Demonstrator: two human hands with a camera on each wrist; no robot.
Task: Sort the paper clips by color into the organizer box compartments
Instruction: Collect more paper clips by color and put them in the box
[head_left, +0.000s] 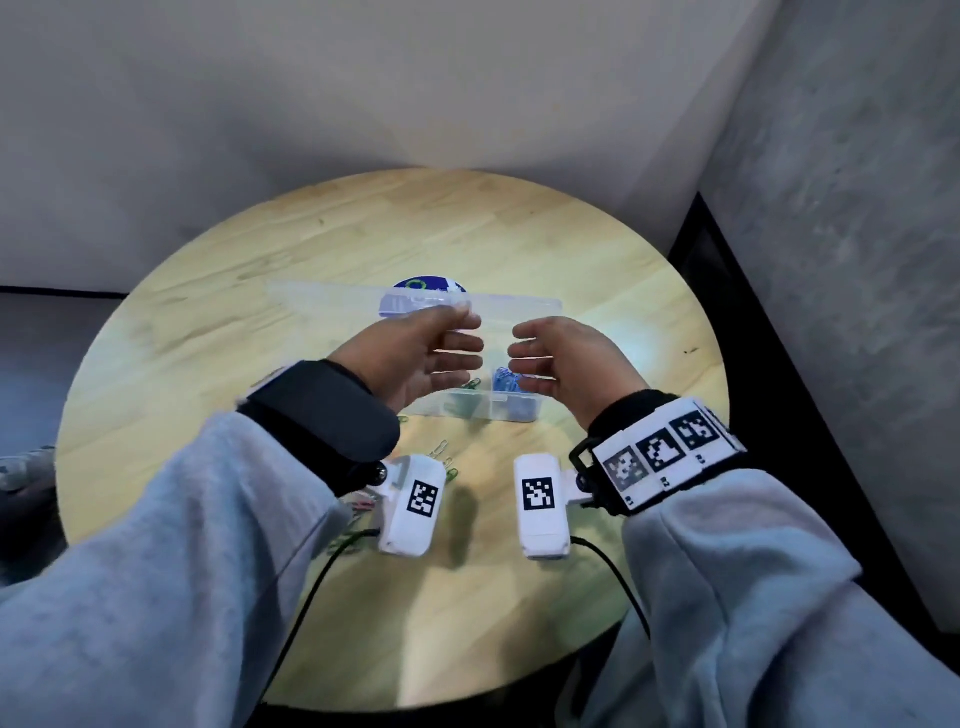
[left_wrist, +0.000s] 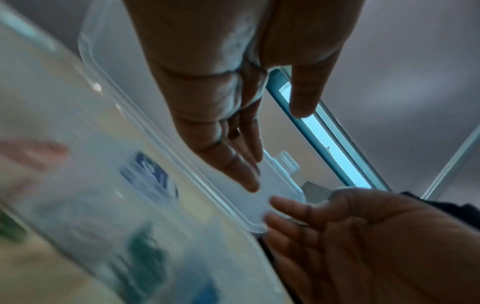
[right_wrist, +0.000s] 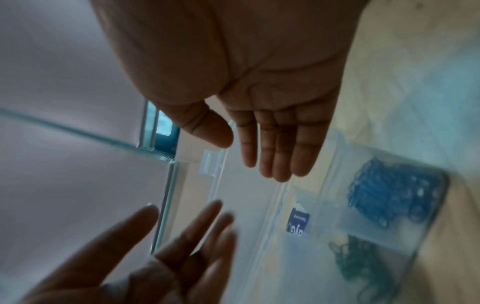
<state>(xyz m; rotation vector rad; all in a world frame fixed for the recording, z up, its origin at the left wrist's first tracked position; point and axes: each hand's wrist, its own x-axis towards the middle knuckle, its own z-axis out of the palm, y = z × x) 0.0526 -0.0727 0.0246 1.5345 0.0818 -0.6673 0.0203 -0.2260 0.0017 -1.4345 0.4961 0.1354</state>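
My left hand (head_left: 415, 358) and right hand (head_left: 561, 364) hover palms facing over the clear organizer box (head_left: 467, 405) at the middle of the round worktop (head_left: 260, 291); fingers straight, loosely spread, holding nothing; blue paper clips (head_left: 506, 379) fill its right compartment; loose clips (head_left: 444, 460) lie toward the near edge.

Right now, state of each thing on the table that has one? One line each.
Organizer box: open, resting on the round table.
Lid: raised, left hand touching its front edge.
Right hand: fingers relaxed, holding nothing, apart from the lid.
Blue clips: piled in a front compartment.
Green clips: in the compartment beside the blue.
Loose clips: still unsorted on the table.
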